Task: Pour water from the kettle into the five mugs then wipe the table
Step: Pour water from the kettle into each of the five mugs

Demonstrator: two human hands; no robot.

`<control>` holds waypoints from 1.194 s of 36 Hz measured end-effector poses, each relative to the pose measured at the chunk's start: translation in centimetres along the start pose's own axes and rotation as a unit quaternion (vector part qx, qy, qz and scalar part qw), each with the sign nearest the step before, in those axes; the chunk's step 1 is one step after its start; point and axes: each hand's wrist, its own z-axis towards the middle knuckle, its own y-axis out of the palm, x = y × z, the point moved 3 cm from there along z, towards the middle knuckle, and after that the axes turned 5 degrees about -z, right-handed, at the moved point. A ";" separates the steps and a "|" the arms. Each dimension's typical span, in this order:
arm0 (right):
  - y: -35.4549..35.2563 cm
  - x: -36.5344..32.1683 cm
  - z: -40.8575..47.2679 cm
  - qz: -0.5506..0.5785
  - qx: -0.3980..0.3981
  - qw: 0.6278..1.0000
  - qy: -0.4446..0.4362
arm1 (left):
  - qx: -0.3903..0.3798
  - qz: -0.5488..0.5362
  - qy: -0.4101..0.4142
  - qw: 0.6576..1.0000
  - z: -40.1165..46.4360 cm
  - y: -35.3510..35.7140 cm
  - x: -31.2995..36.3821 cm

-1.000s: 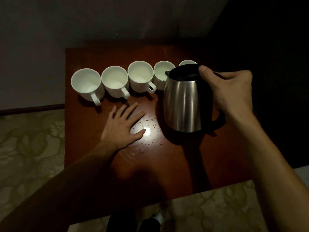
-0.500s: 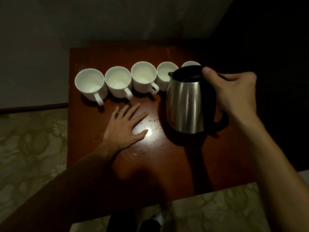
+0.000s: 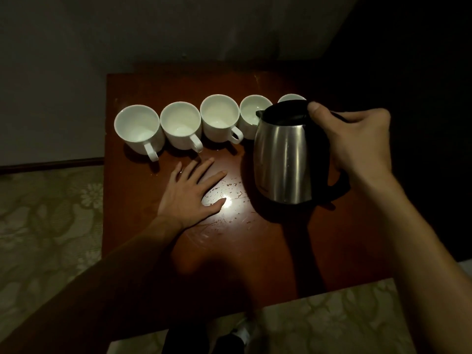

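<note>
A steel kettle with a black lid and handle stands at the right of the brown table, and my right hand grips its handle with the thumb on the lid. Several white mugs stand in a row along the back: the leftmost mug, a second mug, a third mug, a fourth mug and a fifth mug mostly hidden behind the kettle. My left hand lies flat on the table in front of the mugs, fingers straight.
Water droplets glint on the table between my left hand and the kettle. The table stands against a wall, with patterned floor to its left and front. A shoe shows below the front edge.
The kettle has sunk slightly towards the table in my right hand. My left hand stays flat in place.
</note>
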 end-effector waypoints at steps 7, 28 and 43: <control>-0.1 0.0 0.0 0.019 -0.005 1.000 0.006 | 0.001 -0.002 0.001 1.000 0.0 0.1 0.0; -0.2 0.4 0.4 0.023 0.005 1.000 0.019 | 0.006 0.005 0.007 1.000 0.0 0.2 -0.1; -0.1 0.2 0.3 0.019 -0.003 1.000 0.010 | 0.008 0.002 0.005 1.000 0.0 0.1 0.0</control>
